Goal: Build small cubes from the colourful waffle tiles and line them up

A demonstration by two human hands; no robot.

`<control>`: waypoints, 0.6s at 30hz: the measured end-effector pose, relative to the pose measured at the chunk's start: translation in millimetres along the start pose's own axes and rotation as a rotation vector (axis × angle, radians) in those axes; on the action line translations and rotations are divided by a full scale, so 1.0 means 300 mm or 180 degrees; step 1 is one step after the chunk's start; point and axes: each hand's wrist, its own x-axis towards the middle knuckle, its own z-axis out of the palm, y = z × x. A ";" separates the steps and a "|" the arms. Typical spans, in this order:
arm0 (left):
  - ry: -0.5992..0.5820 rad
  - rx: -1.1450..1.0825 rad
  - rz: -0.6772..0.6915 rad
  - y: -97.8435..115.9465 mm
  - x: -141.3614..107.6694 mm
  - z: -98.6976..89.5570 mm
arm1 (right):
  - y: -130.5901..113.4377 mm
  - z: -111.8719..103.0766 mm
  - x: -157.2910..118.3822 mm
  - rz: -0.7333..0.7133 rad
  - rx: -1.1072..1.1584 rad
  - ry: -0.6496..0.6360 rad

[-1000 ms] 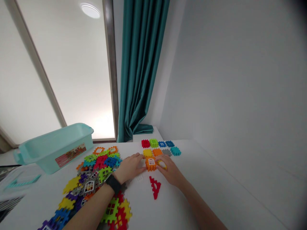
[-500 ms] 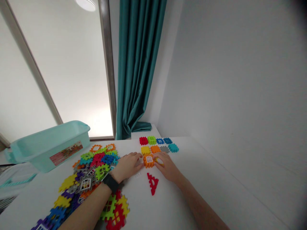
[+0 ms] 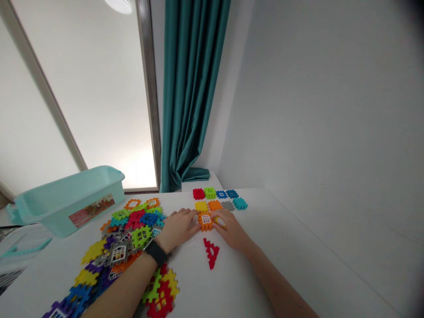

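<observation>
An orange interlocking building tile (image 3: 206,221) with a white lattice window lies in front of me, seemingly on a stack of orange tiles. My left hand (image 3: 179,227), wearing a dark watch, grips its left side with thumb and fingers. From the right, my right hand (image 3: 233,229) closes on the opposite edge. A yellow piece (image 3: 220,222) shows partly under the right fingers; whether they hold it too I cannot tell. Nearer to me lies a red triangular piece (image 3: 211,253). Yellow (image 3: 201,206) and orange stacks (image 3: 215,205) sit just beyond my hands.
Red (image 3: 198,193), green (image 3: 210,192), blue, grey (image 3: 228,206) and turquoise stacks (image 3: 240,203) form two rows at the back. A heap of mixed tiles (image 3: 141,237) spreads at left, partly under my left forearm. Behind it stands a mint plastic bin (image 3: 96,183). A wall borders the right.
My left hand has shifted very slightly to the right against the orange tile. The right hand keeps its place, and the other pieces look unmoved.
</observation>
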 end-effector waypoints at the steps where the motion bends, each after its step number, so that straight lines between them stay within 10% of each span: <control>1: 0.0007 0.0009 0.0001 0.000 0.000 0.001 | 0.001 -0.001 0.001 0.0001 -0.0004 -0.0003; 18: 0.0064 0.0129 0.0013 0.003 -0.001 0.011 | 0.014 0.005 0.001 0.0050 -0.0053 -0.0137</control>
